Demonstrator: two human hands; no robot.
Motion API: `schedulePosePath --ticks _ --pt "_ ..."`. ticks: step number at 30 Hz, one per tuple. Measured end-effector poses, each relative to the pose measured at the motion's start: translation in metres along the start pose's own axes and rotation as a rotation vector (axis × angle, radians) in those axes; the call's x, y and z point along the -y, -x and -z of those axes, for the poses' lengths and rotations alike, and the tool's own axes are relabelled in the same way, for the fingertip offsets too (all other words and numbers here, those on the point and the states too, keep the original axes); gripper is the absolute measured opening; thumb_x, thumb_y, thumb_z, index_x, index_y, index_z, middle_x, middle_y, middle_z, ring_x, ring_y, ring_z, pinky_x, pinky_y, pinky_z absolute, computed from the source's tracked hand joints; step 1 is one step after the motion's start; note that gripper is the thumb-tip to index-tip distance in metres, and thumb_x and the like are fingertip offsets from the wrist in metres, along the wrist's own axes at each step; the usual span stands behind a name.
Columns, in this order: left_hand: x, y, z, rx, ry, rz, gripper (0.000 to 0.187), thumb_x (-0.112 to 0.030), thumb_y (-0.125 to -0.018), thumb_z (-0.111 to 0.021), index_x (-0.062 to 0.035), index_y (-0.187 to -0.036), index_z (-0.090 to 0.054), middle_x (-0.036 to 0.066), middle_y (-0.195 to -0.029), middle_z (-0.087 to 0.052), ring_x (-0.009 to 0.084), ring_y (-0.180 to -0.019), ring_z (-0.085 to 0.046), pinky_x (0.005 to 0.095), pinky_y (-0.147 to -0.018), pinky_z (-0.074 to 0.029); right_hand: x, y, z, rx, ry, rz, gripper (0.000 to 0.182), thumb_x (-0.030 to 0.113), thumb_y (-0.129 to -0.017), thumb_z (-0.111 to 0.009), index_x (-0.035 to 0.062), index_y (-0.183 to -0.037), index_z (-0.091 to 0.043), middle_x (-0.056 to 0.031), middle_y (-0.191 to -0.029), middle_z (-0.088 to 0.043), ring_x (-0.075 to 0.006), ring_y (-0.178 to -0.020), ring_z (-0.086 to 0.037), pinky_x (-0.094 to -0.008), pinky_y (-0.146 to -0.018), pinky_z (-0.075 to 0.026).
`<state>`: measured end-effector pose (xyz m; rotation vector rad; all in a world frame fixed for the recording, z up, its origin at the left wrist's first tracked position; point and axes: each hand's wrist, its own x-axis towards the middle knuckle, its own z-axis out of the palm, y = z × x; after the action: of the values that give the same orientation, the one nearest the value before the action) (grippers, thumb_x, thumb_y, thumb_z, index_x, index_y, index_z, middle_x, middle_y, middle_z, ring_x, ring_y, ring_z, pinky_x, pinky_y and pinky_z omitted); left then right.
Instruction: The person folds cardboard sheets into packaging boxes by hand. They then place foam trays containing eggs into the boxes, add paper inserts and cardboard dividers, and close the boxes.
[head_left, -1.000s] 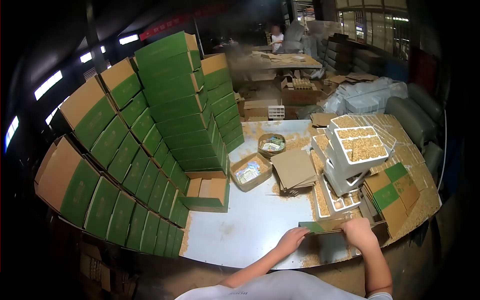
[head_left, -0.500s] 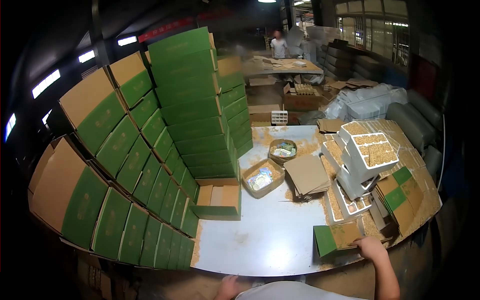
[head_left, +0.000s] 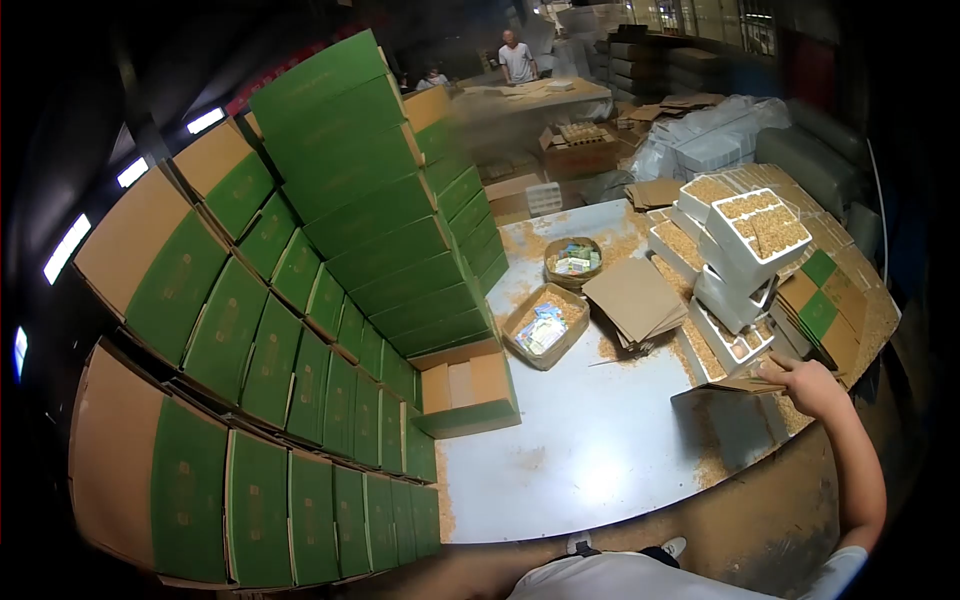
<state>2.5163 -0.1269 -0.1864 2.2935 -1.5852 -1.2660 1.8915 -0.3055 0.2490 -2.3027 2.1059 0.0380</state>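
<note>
Along the left of a pale tabletop [head_left: 580,450], stacked green-and-tan cartons [head_left: 340,200] rise in columns. Over its right side, the right hand [head_left: 820,388] grasps a cardboard piece [head_left: 735,385] at one end, near white trays [head_left: 736,256] filled with tan shavings [head_left: 757,225]. The left hand is out of view; its grip cannot be told.

Right arm [head_left: 866,475] forward, bent at the elbow, fingers [head_left: 778,376] in a grip.

The head camera looks down — across a table [head_left: 570,440].
</note>
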Motion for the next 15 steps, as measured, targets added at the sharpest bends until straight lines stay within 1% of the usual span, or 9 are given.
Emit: schedulePosePath --ticks 1,3,5,8,9,10,11,13,15 --pt "0.002 0.0 0.002 0.011 0.005 0.007 0.041 -0.03 -0.095 -0.055 -0.0023 -0.124 -0.062 0.025 -0.117 -0.066 0.0362 -0.108 -0.064 0.0442 -0.092 -0.051 0.007 0.0 0.007 0.145 0.03 -0.08 0.059 0.0 -0.081 -0.063 0.0364 -0.127 -0.068 -0.0099 -0.14 -0.06 -0.0332 -0.096 -0.07 -0.0403 -0.084 -0.056" --pt "0.008 0.0 0.008 0.035 -0.005 0.014 0.04 -0.029 -0.096 -0.056 -0.0019 -0.124 -0.062 0.025 -0.117 -0.066 0.0351 -0.108 -0.065 0.0428 -0.092 -0.051 0.0 0.005 -0.003 0.203 -0.014 0.038 0.066 -0.004 -0.079 -0.062 0.0395 -0.128 -0.067 -0.0078 -0.142 -0.06 -0.0333 -0.1 -0.07 -0.0402 -0.087 -0.055" --pt "0.015 0.005 0.012 0.082 -0.049 0.007 0.039 -0.028 -0.096 -0.056 -0.0015 -0.124 -0.062 0.025 -0.116 -0.067 0.0339 -0.107 -0.065 0.0415 -0.091 -0.052 -0.009 0.009 -0.012 0.287 -0.02 0.13 0.057 0.002 -0.08 -0.063 0.0379 -0.124 -0.07 -0.0059 -0.136 -0.064 -0.0312 -0.104 -0.069 -0.0392 -0.088 -0.055" --pt "0.042 0.019 0.019 0.216 -0.219 -0.051 0.038 -0.026 -0.096 -0.056 -0.0009 -0.123 -0.062 0.025 -0.115 -0.067 0.0321 -0.107 -0.066 0.0395 -0.09 -0.052 -0.031 0.025 -0.036 0.215 -0.075 0.3 0.047 -0.002 -0.077 -0.06 0.0206 -0.116 -0.075 -0.0129 -0.112 -0.072 -0.0338 -0.1 -0.069 -0.0421 -0.084 -0.055" --pt "0.052 0.015 0.018 0.264 -0.272 -0.07 0.037 -0.026 -0.096 -0.056 -0.0007 -0.123 -0.062 0.024 -0.114 -0.067 0.0316 -0.107 -0.066 0.0388 -0.09 -0.052 -0.017 0.029 -0.02 0.407 -0.099 0.152 0.044 -0.003 -0.078 -0.058 0.0161 -0.113 -0.076 -0.0146 -0.108 -0.072 -0.0364 -0.096 -0.067 -0.0425 -0.082 -0.054" --pt "0.055 0.008 0.014 0.303 -0.284 -0.068 0.037 -0.025 -0.096 -0.056 -0.0005 -0.123 -0.062 0.024 -0.114 -0.068 0.031 -0.106 -0.066 0.0381 -0.089 -0.052 -0.02 0.041 -0.024 0.348 -0.242 0.156 0.043 -0.005 -0.079 -0.056 0.0146 -0.112 -0.075 -0.0148 -0.107 -0.072 -0.0374 -0.094 -0.066 -0.0423 -0.08 -0.054" --pt "0.058 -0.002 -0.001 0.317 0.02 0.02 0.039 -0.026 -0.094 -0.055 -0.0006 -0.123 -0.062 0.025 -0.105 -0.07 0.0336 -0.097 -0.069 0.0399 -0.087 -0.053 -0.019 0.05 -0.024 0.366 -0.22 0.191 0.043 -0.007 -0.08 -0.054 0.0121 -0.112 -0.075 -0.0138 -0.107 -0.072 -0.0369 -0.094 -0.066 -0.0419 -0.08 -0.054" --pt "-0.006 0.004 0.004 0.3 -0.074 0.034 0.035 -0.021 -0.095 -0.052 -0.0031 -0.122 -0.064 0.024 -0.108 -0.07 0.0367 -0.098 -0.068 0.0398 -0.087 -0.052 -0.009 0.072 -0.013 0.43 -0.221 0.141 0.047 -0.008 -0.079 -0.054 0.0157 -0.113 -0.076 -0.0113 -0.106 -0.073 -0.0358 -0.094 -0.066 -0.0413 -0.079 -0.054" --pt "0.017 -0.018 -0.019 0.407 -0.049 -0.156 0.034 -0.019 -0.096 -0.05 -0.0036 -0.123 -0.065 0.024 -0.11 -0.07 0.0383 -0.101 -0.067 0.0407 -0.089 -0.052 0.0 0.09 -0.004 0.46 -0.201 0.108 0.05 -0.009 -0.078 -0.055 0.0184 -0.113 -0.076 -0.0098 -0.106 -0.073 -0.035 -0.094 -0.066 -0.0408 -0.078 -0.054"
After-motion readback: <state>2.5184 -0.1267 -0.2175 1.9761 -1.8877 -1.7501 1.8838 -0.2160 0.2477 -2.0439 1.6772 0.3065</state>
